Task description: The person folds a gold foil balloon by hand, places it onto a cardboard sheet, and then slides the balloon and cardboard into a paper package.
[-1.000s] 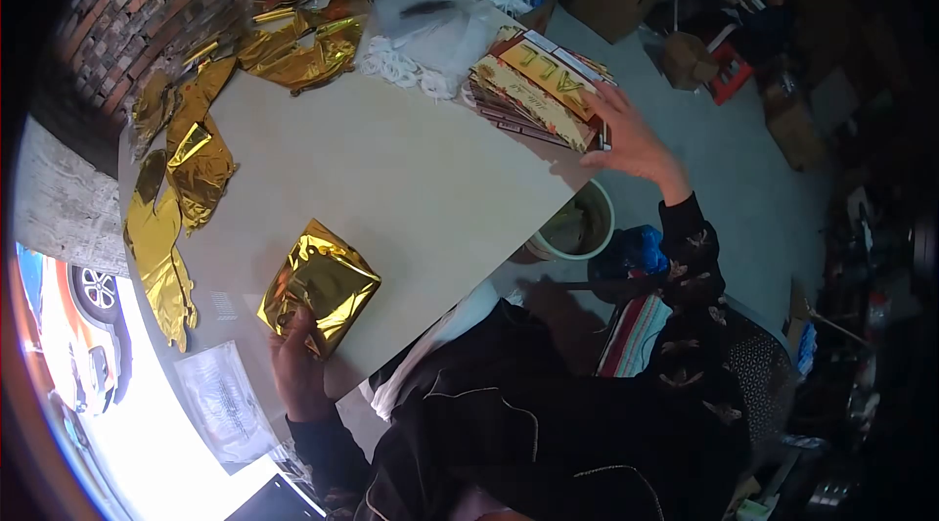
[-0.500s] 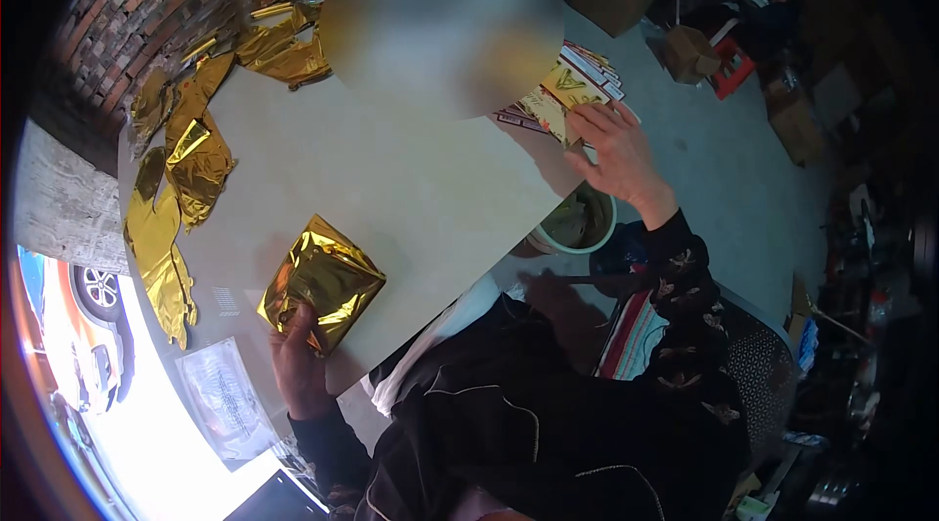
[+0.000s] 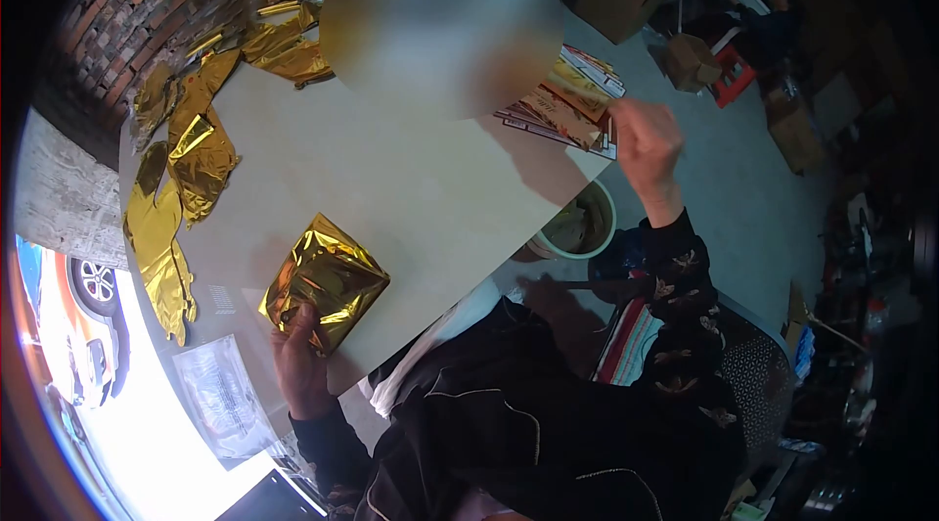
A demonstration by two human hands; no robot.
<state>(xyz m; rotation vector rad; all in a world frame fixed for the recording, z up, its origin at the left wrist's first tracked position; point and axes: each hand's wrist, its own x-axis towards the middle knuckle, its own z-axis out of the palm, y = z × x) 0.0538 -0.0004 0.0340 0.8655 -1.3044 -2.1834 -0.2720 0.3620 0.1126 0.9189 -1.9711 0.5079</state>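
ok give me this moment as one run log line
left hand: holding gold foil packet | right hand: curled beside printed cards, grip unclear | loose foil: on table | bucket: beside table

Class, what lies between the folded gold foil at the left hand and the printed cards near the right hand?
In the head view, only bare tabletop lies between the folded gold foil and the printed cards.

brick wall [image 3: 132, 37] | bucket [image 3: 611, 227] by table [image 3: 391, 169] | carton [image 3: 691, 64] beside red object [image 3: 734, 81]
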